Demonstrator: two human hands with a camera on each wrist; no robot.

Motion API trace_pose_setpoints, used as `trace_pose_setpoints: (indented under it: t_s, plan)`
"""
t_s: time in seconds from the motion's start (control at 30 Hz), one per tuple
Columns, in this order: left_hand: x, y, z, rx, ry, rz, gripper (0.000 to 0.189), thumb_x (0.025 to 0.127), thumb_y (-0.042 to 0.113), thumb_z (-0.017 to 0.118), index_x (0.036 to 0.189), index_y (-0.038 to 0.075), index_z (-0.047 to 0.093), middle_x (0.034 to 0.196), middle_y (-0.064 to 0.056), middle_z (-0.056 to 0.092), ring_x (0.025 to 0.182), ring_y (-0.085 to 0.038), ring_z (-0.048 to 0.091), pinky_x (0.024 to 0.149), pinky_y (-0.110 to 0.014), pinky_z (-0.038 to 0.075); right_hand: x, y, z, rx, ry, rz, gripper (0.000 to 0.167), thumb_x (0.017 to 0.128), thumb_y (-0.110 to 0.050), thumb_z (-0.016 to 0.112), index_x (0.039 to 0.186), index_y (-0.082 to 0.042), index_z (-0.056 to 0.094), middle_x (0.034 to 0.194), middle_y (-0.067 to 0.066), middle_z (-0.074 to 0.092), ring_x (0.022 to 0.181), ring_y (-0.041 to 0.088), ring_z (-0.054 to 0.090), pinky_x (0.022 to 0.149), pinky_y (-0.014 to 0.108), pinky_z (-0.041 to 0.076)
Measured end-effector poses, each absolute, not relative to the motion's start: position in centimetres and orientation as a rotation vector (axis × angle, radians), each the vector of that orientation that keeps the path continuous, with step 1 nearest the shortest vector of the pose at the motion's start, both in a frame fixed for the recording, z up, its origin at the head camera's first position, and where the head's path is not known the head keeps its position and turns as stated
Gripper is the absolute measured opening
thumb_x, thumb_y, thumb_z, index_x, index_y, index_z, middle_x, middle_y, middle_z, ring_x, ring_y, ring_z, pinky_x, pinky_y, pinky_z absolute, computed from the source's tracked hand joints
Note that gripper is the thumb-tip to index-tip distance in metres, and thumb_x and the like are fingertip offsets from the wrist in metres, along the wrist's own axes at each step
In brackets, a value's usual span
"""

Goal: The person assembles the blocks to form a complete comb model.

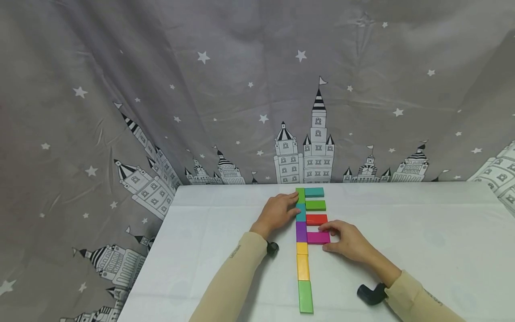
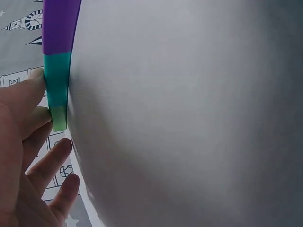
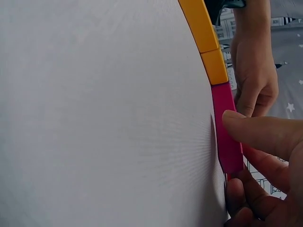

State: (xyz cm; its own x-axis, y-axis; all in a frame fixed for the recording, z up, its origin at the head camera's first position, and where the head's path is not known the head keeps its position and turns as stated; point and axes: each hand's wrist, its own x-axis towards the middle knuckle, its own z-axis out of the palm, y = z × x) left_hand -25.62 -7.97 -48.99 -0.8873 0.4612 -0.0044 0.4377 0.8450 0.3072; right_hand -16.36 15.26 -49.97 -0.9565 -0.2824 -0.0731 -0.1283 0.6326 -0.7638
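A column of coloured flat blocks runs toward the camera in the head view. My left hand (image 1: 277, 211) is at its far end, thumb against the teal block (image 2: 57, 78) and a fingertip on the green end block (image 1: 300, 195); its other fingers are spread. My right hand (image 1: 348, 240) pinches a magenta block (image 1: 318, 238) between thumb and fingers. That block lies crosswise, its left end at the purple block (image 1: 301, 231). Above it, in a row of rungs, are a red block (image 1: 316, 219), a green block (image 1: 315, 205) and a teal block (image 1: 314, 192).
Two yellow-orange blocks (image 1: 303, 267) and a light green block (image 1: 305, 297) form the near end of the column. A white cloth covers the table (image 1: 221, 223). Behind it hangs a grey curtain (image 1: 241, 89) with castles and stars. Dark wrist cameras sit at both cuffs.
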Motion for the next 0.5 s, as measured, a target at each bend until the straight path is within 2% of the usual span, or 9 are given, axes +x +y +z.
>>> trace_pose_setpoints:
  t_s: [0.3, 0.5]
  plan:
    - [-25.5, -8.4, -49.2, 0.726, 2.959, 0.585, 0.05, 0.102, 0.039, 0.058, 0.147, 0.019, 0.053, 0.153, 0.012, 0.046, 0.138, -0.019, 0.047, 0.115, -0.042, 0.038, -16.3, 16.8, -49.4, -0.368, 2.664, -1.28, 0.046, 0.078, -0.014, 0.087, 0.121, -0.011, 0.07, 0.114, 0.001, 0.068, 0.101, 0.021, 0.057, 0.092, 0.045, 0.052]
    - [-25.4, -10.5, -49.2, 0.698, 2.984, 0.69, 0.047, 0.103, 0.037, 0.057, 0.144, 0.016, 0.057, 0.152, 0.009, 0.049, 0.137, -0.021, 0.048, 0.115, -0.046, 0.037, -16.3, 20.4, -48.6, -0.381, 2.767, -1.276, 0.044, 0.083, -0.018, 0.084, 0.123, -0.009, 0.069, 0.115, 0.005, 0.068, 0.102, 0.024, 0.058, 0.084, 0.041, 0.05]
